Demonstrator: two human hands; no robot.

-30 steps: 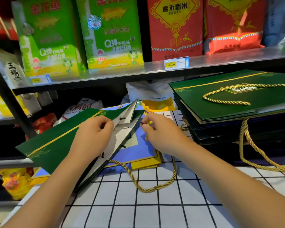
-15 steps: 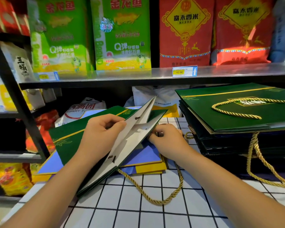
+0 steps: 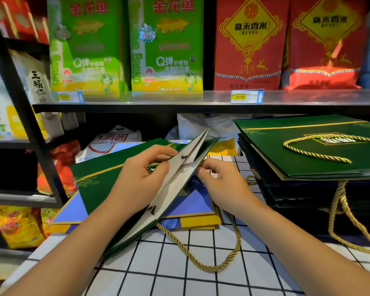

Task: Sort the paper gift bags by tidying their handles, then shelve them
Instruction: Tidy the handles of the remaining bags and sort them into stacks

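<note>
a person's left hand [image 3: 137, 180] grips the upper panel of a flat dark green paper gift bag with a gold stripe [image 3: 107, 178], lifting its mouth open, while the right hand [image 3: 220, 184] curls its fingers on the lower lip at the same opening. the bag lies near the left edge of the white grid-lined worktop [image 3: 179, 274], resting on a flat blue and yellow paper bag [image 3: 192, 208]. its twisted gold rope handle [image 3: 212, 261] loops loose over the worktop toward the front edge.

the step in hand appears to be tucking that handle in. done well, it likely means keeping the mouth spread with the left hand and feeding the rope in without creasing the white inner lining, so the bag folds flat again.

nothing can be seen inside the opened bag but its pale lining. at the right edge a stack of matching dark green gift bags [image 3: 320, 159] lies flat, one gold rope on top and another hanging down its front. above, a metal shelf [image 3: 201, 99] carries green rice packs [image 3: 167, 45] and red rice packs [image 3: 250, 45].
</note>
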